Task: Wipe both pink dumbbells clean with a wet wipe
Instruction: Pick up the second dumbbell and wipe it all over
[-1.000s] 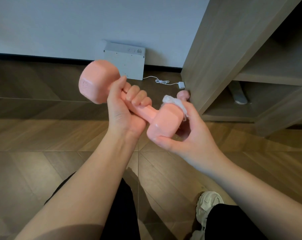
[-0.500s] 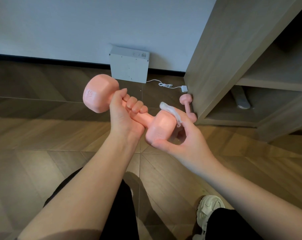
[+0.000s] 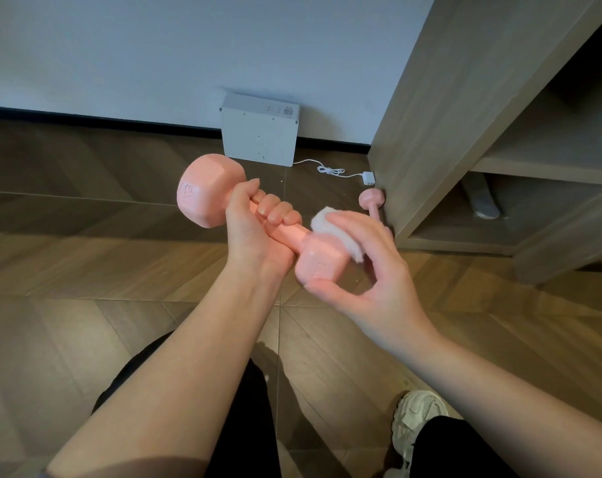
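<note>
Gripping a pink dumbbell [image 3: 208, 198] at the centre of the frame, a person works a wet wipe [image 3: 320, 224] over one of its ends. The dumbbell is matte salmon pink, with two chunky faceted heads joined by a short round handle. Raised markings on the flat face of the head to the left are too blurred to read. It is held in the air and runs on a slant, its far head up and to the left, its near head down and to the right. The wipe is white and bunched into a small wad.

Below lies a brown wooden floor [image 3: 85, 270] laid in a herringbone pattern, meeting a pale wall [image 3: 189, 46] along a dark skirting. A white box [image 3: 259, 132] leans against the wall at upper centre, with a white cable [image 3: 327, 169] trailing right to a small plug [image 3: 367, 178]. A wooden shelf unit [image 3: 447, 115] fills the upper right. The second pink dumbbell [image 3: 372, 200] lies on the floor just beside its corner, partly hidden behind the right hand. Black trousers [image 3: 244, 426] and a pale shoe [image 3: 416, 419] show along the bottom edge.

The left hand [image 3: 254, 232] is clamped around the handle, its fingers [image 3: 275, 210] curled over the top just beside the far head. The right hand [image 3: 378, 281] cups the near head. Its fingers [image 3: 354, 225] press the wad onto the head's upper side while the thumb sits against the lower edge, so the head and wipe are pinched between them.
</note>
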The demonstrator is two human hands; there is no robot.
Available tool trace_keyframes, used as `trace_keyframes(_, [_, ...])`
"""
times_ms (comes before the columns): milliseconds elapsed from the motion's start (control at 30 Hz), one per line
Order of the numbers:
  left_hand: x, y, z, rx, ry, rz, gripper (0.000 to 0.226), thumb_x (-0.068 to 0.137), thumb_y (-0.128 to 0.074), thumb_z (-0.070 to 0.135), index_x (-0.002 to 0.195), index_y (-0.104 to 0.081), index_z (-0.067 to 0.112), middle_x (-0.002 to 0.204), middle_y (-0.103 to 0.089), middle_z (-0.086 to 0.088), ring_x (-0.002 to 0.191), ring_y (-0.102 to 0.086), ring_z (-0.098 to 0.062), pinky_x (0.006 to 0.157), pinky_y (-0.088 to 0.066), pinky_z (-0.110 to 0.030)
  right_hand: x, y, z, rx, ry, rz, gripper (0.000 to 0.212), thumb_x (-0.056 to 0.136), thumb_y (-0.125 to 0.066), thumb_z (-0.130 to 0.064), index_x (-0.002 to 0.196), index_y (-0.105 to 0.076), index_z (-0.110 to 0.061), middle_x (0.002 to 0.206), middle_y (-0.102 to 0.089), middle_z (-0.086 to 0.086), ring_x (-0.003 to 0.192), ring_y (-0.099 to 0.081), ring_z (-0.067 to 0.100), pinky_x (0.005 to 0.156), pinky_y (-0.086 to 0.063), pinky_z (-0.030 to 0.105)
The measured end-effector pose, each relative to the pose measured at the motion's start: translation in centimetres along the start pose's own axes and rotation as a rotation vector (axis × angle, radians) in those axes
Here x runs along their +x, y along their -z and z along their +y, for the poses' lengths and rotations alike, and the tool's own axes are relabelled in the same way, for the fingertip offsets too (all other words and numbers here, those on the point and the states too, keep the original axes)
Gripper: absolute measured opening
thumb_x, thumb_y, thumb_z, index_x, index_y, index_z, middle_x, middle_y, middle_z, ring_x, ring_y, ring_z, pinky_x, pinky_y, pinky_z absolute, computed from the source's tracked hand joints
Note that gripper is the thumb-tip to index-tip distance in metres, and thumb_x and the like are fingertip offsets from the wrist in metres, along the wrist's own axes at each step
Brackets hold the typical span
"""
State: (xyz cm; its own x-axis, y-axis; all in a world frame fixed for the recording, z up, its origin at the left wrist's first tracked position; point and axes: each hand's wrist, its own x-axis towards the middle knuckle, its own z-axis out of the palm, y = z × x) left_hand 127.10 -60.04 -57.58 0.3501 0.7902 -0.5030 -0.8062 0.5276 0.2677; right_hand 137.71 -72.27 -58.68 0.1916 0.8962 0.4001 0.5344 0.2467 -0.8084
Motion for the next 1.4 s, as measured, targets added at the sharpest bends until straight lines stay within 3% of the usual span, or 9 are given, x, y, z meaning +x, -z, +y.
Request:
trace_keyframes(100, [-0.1, 0.0, -0.1, 0.04, -0.013, -0.004, 0.036, 0.086, -0.057, 0.019, 0.058, -0.034, 0.019, 0.049, -0.026, 0.006, 0.04, -0.026, -0.01, 0.041, -0.031, -0.022, 0.2, 0.1, 0.2, -0.165, 0.131, -0.004, 0.049, 0.076, -0.083, -0.014, 0.12, -0.063, -0.009, 0.128, -0.056, 0.013, 0.127, -0.051, 0.024, 0.109, -0.026, 0.016])
trace_keyframes(300, [0.1, 0.0, 0.4, 0.029, -0.039, 0.011, 0.037, 0.086, -0.056, 0.018, 0.056, -0.035, 0.019, 0.047, -0.027, 0.006, 0.04, -0.026, -0.01, 0.04, -0.03, -0.022, 0.0, -0.8, 0.0, 0.279, -0.272, -0.085, 0.075, 0.068, -0.083, -0.027, 0.134, -0.048, -0.032, 0.114, -0.057, -0.031, 0.112, -0.056, -0.003, 0.086, -0.045, 0.013])
trace_keyframes(500, [0.1, 0.1, 0.1, 0.041, 0.002, 0.011, 0.038, 0.086, -0.056, 0.019, 0.054, -0.034, 0.019, 0.048, -0.026, 0.006, 0.04, -0.026, -0.01, 0.041, -0.03, -0.022, 0.1, -0.3, 0.0, -0.182, 0.127, -0.001, 0.053, 0.076, -0.081, -0.024, 0.123, -0.059, -0.013, 0.129, -0.054, 0.011, 0.125, -0.05, 0.021, 0.102, -0.03, 0.012])
trace_keyframes(633, [0.0, 0.1, 0.2, 0.071, -0.012, 0.012, 0.038, 0.086, -0.057, 0.018, 0.054, -0.037, 0.019, 0.048, -0.027, 0.006, 0.04, -0.027, -0.01, 0.041, -0.031, -0.021, -0.1, -0.9, 0.0, 0.196, -0.295, -0.099, 0.072, 0.067, -0.081, -0.037, 0.131, -0.048, -0.031, 0.116, -0.056, -0.022, 0.111, -0.056, 0.004, 0.088, -0.045, 0.017])
trace_keyframes(800, [0.1, 0.2, 0.4, 0.095, 0.002, 0.029, 0.036, 0.087, -0.056, 0.019, 0.059, -0.035, 0.019, 0.052, -0.025, 0.006, 0.043, -0.025, -0.01, 0.042, -0.03, -0.021, -0.1, -1.1, 0.4, 0.368, -0.45, -0.138, 0.083, 0.056, -0.079, -0.046, 0.128, -0.047, -0.019, 0.113, -0.054, -0.005, 0.105, -0.055, 0.005, 0.083, -0.046, 0.017])
trace_keyframes(933, [-0.1, 0.0, 0.3, 0.085, 0.006, 0.028, 0.036, 0.088, -0.056, 0.019, 0.058, -0.035, 0.019, 0.049, -0.027, 0.006, 0.041, -0.026, -0.01, 0.042, -0.03, -0.021, -0.5, -0.4, -0.1, 0.129, -0.296, -0.112, 0.075, 0.068, -0.082, -0.043, 0.133, -0.047, -0.034, 0.124, -0.053, -0.032, 0.12, -0.048, -0.007, 0.09, -0.038, 0.005])
trace_keyframes(1200, [-0.4, 0.0, 0.0, 0.119, -0.014, 0.082, 0.036, 0.092, -0.055, 0.02, 0.062, -0.035, 0.019, 0.047, -0.028, 0.007, 0.037, -0.026, -0.01, 0.04, -0.031, -0.02, -0.6, 0.3, 0.3, -0.358, 0.306, -0.093, 0.055, 0.088, -0.069, -0.033, 0.135, -0.054, -0.007, 0.14, -0.051, 0.011, 0.135, -0.045, 0.025, 0.112, -0.036, 0.041])
trace_keyframes(1300, [-0.5, 0.1, -0.1, 0.099, 0.016, 0.104, 0.035, 0.092, -0.06, 0.026, 0.065, -0.039, 0.019, 0.049, -0.033, 0.007, 0.04, -0.03, -0.01, 0.045, -0.032, -0.022, -0.6, 0.2, 0.7, -0.539, 0.236, -0.188, 0.087, 0.071, -0.085, -0.037, 0.141, -0.037, -0.017, 0.145, -0.046, 0.01, 0.137, -0.039, 0.022, 0.115, -0.03, 0.05])
trace_keyframes(1400, [-0.6, -0.1, -0.1, 0.094, -0.003, 0.011, 0.028, 0.091, -0.061, 0.02, 0.069, -0.044, 0.016, 0.053, -0.042, 0.003, 0.045, -0.04, -0.011, 0.052, -0.038, -0.024, -0.1, 0.4, 0.3, -0.33, 0.053, -0.105, 0.087, 0.064, -0.09, -0.029, 0.137, -0.046, -0.02, 0.14, -0.05, -0.005, 0.131, -0.04, 0.0, 0.11, -0.031, 0.021])
